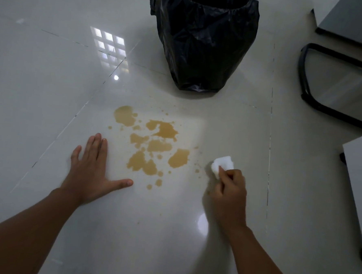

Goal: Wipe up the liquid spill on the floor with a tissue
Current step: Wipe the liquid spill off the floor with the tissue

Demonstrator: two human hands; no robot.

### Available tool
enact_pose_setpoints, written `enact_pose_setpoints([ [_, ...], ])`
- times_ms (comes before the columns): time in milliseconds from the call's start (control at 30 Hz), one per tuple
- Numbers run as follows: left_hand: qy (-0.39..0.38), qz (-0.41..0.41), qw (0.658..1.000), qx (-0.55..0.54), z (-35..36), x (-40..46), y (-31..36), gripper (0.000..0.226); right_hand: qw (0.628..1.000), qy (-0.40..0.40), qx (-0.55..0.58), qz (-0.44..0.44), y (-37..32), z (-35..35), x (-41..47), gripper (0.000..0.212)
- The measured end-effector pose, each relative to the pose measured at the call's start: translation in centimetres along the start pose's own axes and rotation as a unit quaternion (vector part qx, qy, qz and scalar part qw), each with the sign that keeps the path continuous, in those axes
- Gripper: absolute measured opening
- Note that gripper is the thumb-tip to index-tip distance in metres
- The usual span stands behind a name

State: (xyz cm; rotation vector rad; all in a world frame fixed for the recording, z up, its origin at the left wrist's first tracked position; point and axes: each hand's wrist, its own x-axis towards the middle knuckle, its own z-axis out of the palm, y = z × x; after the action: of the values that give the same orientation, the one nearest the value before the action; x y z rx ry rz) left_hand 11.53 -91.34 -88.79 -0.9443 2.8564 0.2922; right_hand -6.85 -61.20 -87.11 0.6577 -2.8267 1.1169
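Observation:
A brownish-yellow liquid spill (152,143) lies in several patches and small drops on the glossy white tiled floor (51,86). My left hand (91,171) rests flat on the floor just left of the spill, fingers spread, holding nothing. My right hand (229,190) is closed around a folded white tissue (221,164), which sticks out past the fingers and sits low at the floor, just right of the spill's right-hand patches. The tissue looks clean and white.
A bin lined with a black plastic bag (203,38) stands on the floor just beyond the spill. A black tubular chair base (306,89) and grey furniture panels (359,179) stand at the right. Bright reflections shine on the tiles.

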Motion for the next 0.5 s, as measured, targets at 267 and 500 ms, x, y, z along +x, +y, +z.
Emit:
enact_pose_setpoints([
  [267, -0.013, -0.012, 1.000, -0.004, -0.5, 0.0, 0.6, 0.150, 0.999, -0.029, -0.039, 0.019, -3.8, 2.6, -3.0, 0.032],
  [500, -0.043, -0.025, 0.999, -0.005, -1.4, 0.0, 0.9, 0.154, 0.997, 0.018, 0.063, 0.038, -5.5, 3.2, -0.8, 0.030],
])
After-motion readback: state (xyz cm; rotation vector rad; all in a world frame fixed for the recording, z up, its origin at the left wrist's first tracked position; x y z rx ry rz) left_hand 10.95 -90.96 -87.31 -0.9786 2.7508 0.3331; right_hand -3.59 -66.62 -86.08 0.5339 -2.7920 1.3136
